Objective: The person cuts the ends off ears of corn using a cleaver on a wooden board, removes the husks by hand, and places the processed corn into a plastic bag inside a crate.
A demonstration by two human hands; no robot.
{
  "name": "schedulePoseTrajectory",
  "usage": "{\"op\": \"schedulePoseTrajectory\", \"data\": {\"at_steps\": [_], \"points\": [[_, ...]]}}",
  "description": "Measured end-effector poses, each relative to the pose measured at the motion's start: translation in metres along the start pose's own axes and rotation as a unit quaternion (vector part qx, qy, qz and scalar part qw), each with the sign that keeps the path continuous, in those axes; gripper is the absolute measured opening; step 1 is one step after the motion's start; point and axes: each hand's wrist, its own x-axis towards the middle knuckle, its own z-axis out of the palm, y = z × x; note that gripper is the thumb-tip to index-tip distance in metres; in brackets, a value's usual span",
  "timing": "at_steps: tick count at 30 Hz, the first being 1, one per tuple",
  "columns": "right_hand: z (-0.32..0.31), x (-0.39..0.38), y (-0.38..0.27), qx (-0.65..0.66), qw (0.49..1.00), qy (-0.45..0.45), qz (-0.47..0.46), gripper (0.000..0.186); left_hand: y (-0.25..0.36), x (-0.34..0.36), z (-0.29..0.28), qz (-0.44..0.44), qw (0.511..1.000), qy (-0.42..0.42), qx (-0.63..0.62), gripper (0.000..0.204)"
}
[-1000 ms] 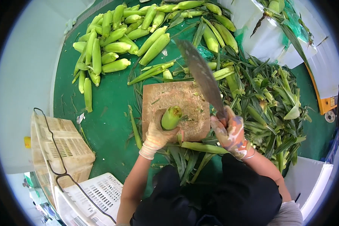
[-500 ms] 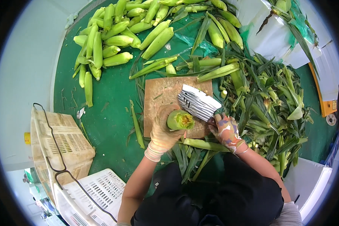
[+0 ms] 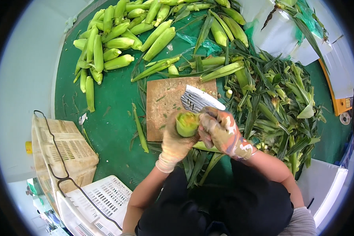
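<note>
My gloved left hand (image 3: 174,141) is wrapped round a green ear of corn (image 3: 187,126), held upright above the cutting board. Its top end faces up and looks cut, yellowish inside. At that end, my right hand (image 3: 221,131), in a colourfully patterned glove, pinches the edge of the husk with thumb and fingers. Behind the hands a wide-bladed knife (image 3: 200,98) with slots lies on the wooden cutting board (image 3: 161,96). Its handle is hidden by my right hand.
Unhusked corn ears (image 3: 118,43) are piled at the far left. Stripped husks and leaves (image 3: 279,106) heap up on the right. Plastic crates (image 3: 67,145) stand at the near left, a white box (image 3: 287,31) at the far right. A loose leaf (image 3: 140,129) lies beside the board.
My right hand has left the knife, which now lies on the board, and moved left and up to the top of the corn. The left hand still holds the ear.
</note>
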Motion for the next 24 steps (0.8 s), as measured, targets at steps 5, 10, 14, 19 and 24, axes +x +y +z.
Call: {"op": "schedulePoseTrajectory", "data": {"at_steps": [5,10,14,19,24], "points": [[0.000,-0.010,-0.003,0.193,0.980,0.001,0.040,0.029,-0.010,-0.009,0.006,-0.187,0.900,-0.128,-0.373,0.064],[-0.004,-0.021,0.002,0.098,0.995,-0.002,-0.026,0.018,0.018,-0.008,-0.006,-0.014,0.995,0.028,-0.099,0.065],[0.012,-0.021,0.008,0.070,0.996,0.001,-0.060,0.018,0.066,-0.001,-0.006,0.085,0.984,0.149,0.046,0.052],[0.005,-0.028,0.000,0.030,0.995,-0.067,-0.062,0.016,0.076,0.015,-0.023,0.171,0.969,0.142,0.105,0.018],[-0.013,-0.033,0.018,0.261,0.964,-0.045,-0.008,0.017,0.077,0.011,-0.022,-0.135,0.961,0.083,-0.227,0.032]]}}
